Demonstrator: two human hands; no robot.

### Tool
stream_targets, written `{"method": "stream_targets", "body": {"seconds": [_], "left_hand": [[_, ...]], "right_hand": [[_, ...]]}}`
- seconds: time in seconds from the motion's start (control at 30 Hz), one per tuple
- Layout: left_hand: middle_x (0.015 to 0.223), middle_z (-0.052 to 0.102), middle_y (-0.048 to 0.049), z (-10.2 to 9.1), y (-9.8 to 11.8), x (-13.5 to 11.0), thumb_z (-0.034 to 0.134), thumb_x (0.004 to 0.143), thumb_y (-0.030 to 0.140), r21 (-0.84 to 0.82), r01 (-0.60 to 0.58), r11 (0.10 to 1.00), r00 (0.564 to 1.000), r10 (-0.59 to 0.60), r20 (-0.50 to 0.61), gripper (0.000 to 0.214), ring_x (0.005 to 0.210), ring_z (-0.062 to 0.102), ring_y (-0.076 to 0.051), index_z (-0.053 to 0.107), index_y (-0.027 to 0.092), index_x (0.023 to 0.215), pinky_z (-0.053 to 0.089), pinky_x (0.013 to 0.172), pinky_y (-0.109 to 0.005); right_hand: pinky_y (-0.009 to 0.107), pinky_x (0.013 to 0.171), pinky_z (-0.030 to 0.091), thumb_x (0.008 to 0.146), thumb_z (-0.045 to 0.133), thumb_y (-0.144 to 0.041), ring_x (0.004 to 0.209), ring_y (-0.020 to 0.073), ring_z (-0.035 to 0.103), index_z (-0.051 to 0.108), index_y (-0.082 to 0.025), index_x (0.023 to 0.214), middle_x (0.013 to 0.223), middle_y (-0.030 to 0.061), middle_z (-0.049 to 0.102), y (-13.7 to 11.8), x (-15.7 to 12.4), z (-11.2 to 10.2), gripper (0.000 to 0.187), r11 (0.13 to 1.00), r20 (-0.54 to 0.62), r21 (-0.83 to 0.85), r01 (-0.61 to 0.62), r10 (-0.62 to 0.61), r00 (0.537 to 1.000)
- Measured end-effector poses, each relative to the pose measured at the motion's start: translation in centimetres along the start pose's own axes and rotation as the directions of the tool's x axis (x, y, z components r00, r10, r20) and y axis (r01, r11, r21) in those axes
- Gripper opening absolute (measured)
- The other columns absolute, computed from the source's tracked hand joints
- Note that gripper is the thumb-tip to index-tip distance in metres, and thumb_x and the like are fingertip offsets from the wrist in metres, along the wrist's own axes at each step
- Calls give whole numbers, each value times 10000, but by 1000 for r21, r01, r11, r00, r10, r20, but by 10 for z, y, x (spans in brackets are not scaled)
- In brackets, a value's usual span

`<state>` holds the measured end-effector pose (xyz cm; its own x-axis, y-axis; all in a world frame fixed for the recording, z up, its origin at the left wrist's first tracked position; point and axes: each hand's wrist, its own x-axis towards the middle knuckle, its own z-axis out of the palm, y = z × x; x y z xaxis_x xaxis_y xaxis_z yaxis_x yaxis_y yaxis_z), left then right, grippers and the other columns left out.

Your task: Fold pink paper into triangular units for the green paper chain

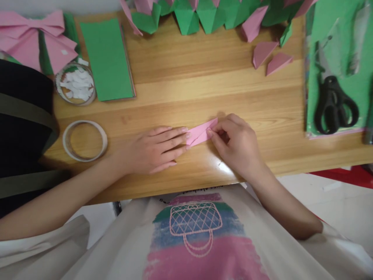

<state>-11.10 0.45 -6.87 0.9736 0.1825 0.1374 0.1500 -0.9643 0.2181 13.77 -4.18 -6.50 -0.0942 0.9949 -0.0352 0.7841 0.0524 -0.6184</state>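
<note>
A small folded pink paper piece (201, 132) lies on the wooden table (204, 77) near its front edge. My left hand (151, 149) lies flat, fingers stretched out, with the fingertips pressing the paper's left end. My right hand (233, 142) pinches the paper's right end between thumb and fingers. Part of the paper is hidden under both hands.
A tape roll (84, 140) and a clear cup of white scraps (75, 83) sit at the left. A green paper stack (107, 58) lies behind them, a pink paper bow (35, 39) far left. Folded pink pieces (271, 58) and green-pink paper work (204, 15) sit at the back. Black scissors (335, 105) rest on green sheets, right.
</note>
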Motion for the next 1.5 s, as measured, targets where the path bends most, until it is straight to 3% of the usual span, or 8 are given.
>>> {"method": "stream_targets", "body": {"seconds": [0.3, 0.5, 0.73, 1.0, 1.17, 1.33, 1.5], "left_hand": [[1404, 583, -181, 2, 0, -3, 502, 973, 349, -100, 66, 993, 998, -67, -7, 473, 1375, 481, -264, 494, 101, 1375, 383, 1135, -399], [1341, 629, -191, -1, -3, -3, 515, 969, 379, -103, -13, 995, 1000, 15, 16, 412, 1362, 488, -323, 570, 131, 1294, 419, 1094, -459], [1413, 583, -147, -3, -5, -4, 486, 978, 433, -108, 18, 994, 998, -11, 67, 434, 1379, 474, -287, 578, 176, 1316, 392, 1133, -430], [1320, 648, -187, -5, -5, 0, 463, 985, 445, 57, -80, 995, 996, 78, 45, 465, 1300, 554, -312, 623, 91, 1240, 452, 1070, -422], [1290, 671, -172, -7, -2, 4, 398, 996, 502, 165, -110, 980, 993, 103, 48, 514, 1250, 597, -309, 660, 102, 1184, 499, 1006, -415], [1296, 668, -168, -5, 0, 3, 389, 995, 507, 167, -81, 983, 996, 73, 54, 531, 1268, 582, -309, 643, 94, 1211, 485, 1013, -417], [1369, 598, -221, -3, -2, -1, 430, 990, 447, 96, -44, 994, 998, 39, 50, 561, 1311, 544, -301, 520, 18, 1340, 435, 1069, -413]], "right_hand": [[332, 630, 409, 848, 591, -205, 668, 192, 549, 607, -188, 700, 755, 57, 612, 0, 1, 0, 149, 1000, -7, 1, -4, 4, 1000], [322, 615, 406, 840, 602, -197, 642, 178, 534, 617, -184, 702, 757, 56, 620, 0, 0, 0, 139, 1000, -21, -1, 3, -3, 1000], [318, 609, 401, 844, 592, -205, 642, 175, 526, 608, -193, 697, 749, 48, 615, 0, 0, 1, 149, 1000, -26, 24, 12, -12, 1000], [321, 623, 390, 844, 583, -193, 652, 180, 522, 606, -190, 693, 734, 45, 605, 0, 1, 1, 153, 1000, -20, 7, 19, -19, 1000], [324, 621, 391, 841, 579, -186, 646, 182, 516, 600, -190, 696, 737, 44, 594, 0, 1, 0, 146, 1000, -10, 12, 12, -12, 1000], [332, 630, 392, 848, 578, -194, 663, 193, 515, 581, -194, 690, 719, 47, 588, -1, 1, 1, 159, 1000, -7, 3, 10, -9, 1000], [340, 665, 393, 862, 568, -204, 709, 211, 528, 568, -199, 696, 715, 53, 585, -1, 1, 3, 167, 999, -12, -29, 18, -19, 1000]]}}
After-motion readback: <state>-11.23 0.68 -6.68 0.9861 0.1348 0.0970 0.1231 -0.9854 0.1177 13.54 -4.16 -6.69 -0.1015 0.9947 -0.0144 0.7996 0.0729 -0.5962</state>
